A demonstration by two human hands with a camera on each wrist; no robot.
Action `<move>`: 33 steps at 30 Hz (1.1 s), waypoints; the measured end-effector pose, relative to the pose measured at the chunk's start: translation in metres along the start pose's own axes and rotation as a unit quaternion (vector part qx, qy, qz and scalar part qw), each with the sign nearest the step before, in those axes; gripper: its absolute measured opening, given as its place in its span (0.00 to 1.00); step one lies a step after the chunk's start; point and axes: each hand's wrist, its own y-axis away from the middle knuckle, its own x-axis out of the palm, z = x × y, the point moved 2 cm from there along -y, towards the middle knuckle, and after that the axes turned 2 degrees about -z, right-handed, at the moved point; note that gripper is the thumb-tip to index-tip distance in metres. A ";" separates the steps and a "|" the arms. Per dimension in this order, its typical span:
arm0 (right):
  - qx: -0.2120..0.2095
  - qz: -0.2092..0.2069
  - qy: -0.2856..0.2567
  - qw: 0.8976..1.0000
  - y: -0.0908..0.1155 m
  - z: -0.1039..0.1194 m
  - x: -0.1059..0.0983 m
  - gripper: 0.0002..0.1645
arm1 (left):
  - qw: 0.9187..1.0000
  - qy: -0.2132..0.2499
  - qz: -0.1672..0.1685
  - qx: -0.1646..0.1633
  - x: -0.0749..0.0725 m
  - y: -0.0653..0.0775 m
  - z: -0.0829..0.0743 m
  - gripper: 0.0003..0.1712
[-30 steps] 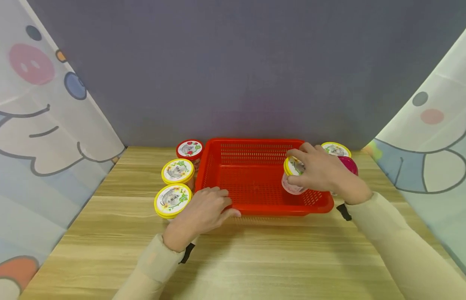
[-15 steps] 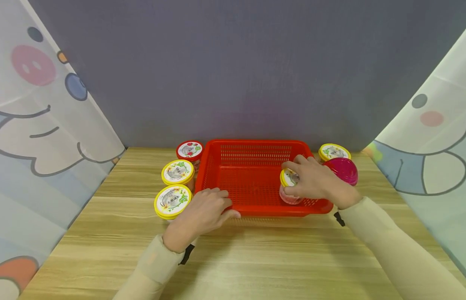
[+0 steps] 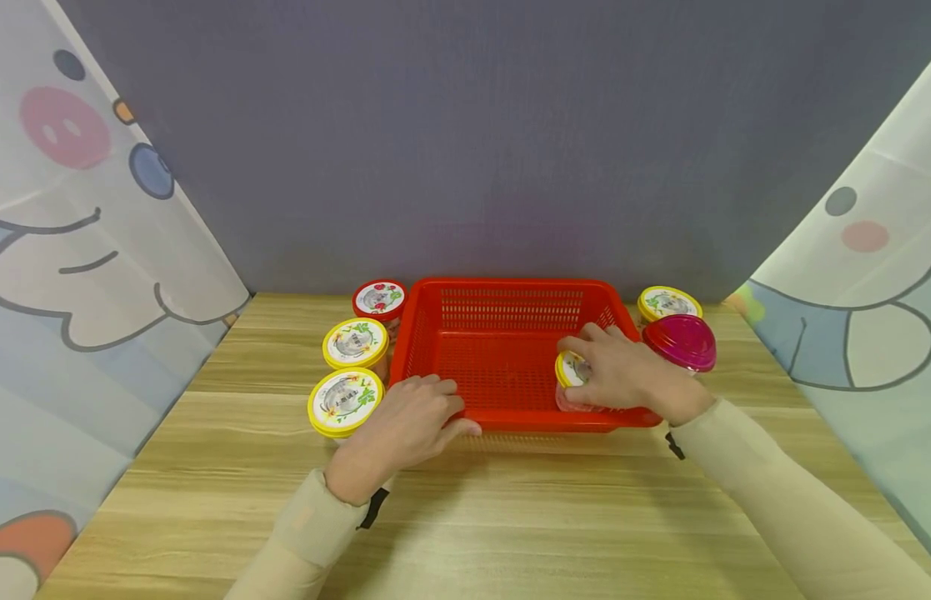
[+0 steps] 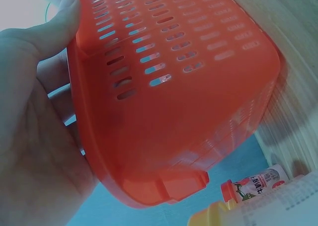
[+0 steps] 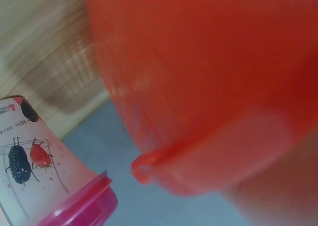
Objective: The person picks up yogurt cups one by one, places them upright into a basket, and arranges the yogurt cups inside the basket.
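A red plastic basket (image 3: 503, 421) with slotted walls stands on the wooden table. My left hand (image 3: 405, 417) grips its front rim near the left corner; in the left wrist view the thumb (image 4: 62, 25) lies on one side of the rim and the fingers on the other. Inside the basket's right front corner, my right hand (image 3: 623, 371) holds a tub with a yellow-rimmed lid (image 3: 573, 369) from above. Its lower part is partly hidden by the hand and the basket. The right wrist view shows mostly the basket's red wall (image 5: 198, 62), blurred.
Left of the basket stand two yellow-lidded tubs (image 3: 355, 343) and a red-lidded tub (image 3: 379, 297). To its right are another yellow-lidded tub (image 3: 669, 303) and a cup with a magenta domed lid (image 3: 683, 340). A grey wall (image 3: 465, 150) rises behind.
My right hand has moved left and down with the yellow-lidded tub, lower into the basket. The magenta-lidded cup has come into fuller view. My left hand stays on the rim.
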 end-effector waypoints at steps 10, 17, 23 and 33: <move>-0.020 0.006 -0.002 1.000 0.000 -0.001 0.006 0.41 | 1.000 -0.001 0.001 0.000 0.000 0.000 0.000 0.24; -0.023 0.011 0.010 1.000 0.000 0.000 0.006 0.40 | 1.000 -0.001 0.000 -0.002 0.001 0.000 0.000 0.24; -0.004 0.034 0.005 0.999 0.002 0.002 0.004 0.46 | 1.000 0.000 -0.001 -0.002 0.001 0.001 0.000 0.24; 0.014 0.037 -0.003 0.999 0.007 0.002 -0.002 0.57 | 1.000 0.001 -0.004 0.000 0.001 0.000 0.001 0.24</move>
